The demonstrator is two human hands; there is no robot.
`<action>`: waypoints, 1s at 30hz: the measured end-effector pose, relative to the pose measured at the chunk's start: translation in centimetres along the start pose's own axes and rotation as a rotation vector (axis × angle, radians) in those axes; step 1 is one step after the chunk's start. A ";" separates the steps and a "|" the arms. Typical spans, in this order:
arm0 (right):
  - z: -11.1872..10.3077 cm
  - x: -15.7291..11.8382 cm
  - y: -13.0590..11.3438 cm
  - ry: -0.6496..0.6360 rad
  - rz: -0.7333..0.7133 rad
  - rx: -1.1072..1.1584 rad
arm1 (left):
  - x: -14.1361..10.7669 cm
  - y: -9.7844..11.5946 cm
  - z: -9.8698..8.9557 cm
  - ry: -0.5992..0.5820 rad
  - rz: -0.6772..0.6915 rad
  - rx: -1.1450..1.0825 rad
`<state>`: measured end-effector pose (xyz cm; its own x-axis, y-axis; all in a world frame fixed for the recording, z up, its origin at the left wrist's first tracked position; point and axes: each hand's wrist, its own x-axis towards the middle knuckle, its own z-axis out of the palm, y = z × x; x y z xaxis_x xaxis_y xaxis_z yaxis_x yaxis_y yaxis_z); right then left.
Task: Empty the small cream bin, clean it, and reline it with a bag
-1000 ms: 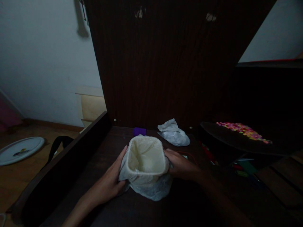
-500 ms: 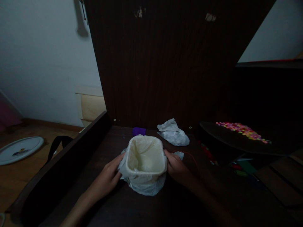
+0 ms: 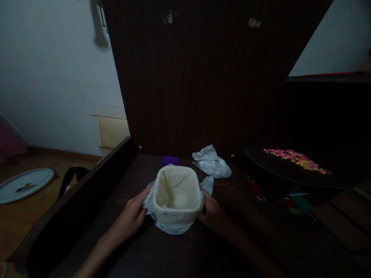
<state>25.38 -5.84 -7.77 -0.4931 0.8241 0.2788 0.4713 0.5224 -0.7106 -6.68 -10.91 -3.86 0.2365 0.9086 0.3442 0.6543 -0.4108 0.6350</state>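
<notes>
**Two hands of yours at the sides of one lined bin**

Your bin (image 3: 178, 211) stands upright in the lower middle of the frame, on the dark wooden surface (image 3: 124, 185), and its opening faces up to you. A thin whitish liner (image 3: 175, 226) covers the inside, passes over the rim and hangs around the outside in loose folds.

Your left hand (image 3: 130, 216) is at the left side of the bin, with bent fingers touching the liner. Your right hand (image 3: 216, 216) touches the other side, where a piece of liner sticks up behind its fingers. The fingertips of both hands are partly hidden, so you cannot tell from the view whether they pinch the plastic or only press on it.

Behind the bin, a little to the right, lies a whitish plastic bag (image 3: 214, 166). A small purple object (image 3: 170, 160) is just behind the rim. At the right of the frame, many colourful small pieces (image 3: 297, 159) lie on a dark rounded shelf (image 3: 266, 166). At the left edge, a pale oval object (image 3: 27, 185) rests on the floor (image 3: 17, 222).
</notes>
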 end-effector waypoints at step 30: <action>1.6 5.0 -6.1 0.482 0.227 1.230 | 1.3 0.0 0.6 -0.150 0.073 -0.316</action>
<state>18.87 -5.29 -3.05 -0.0669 0.9932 0.0951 -0.5769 0.0393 -0.8159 -5.91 -9.66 -3.80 0.3924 0.8674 0.3061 0.3826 -0.4565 0.8033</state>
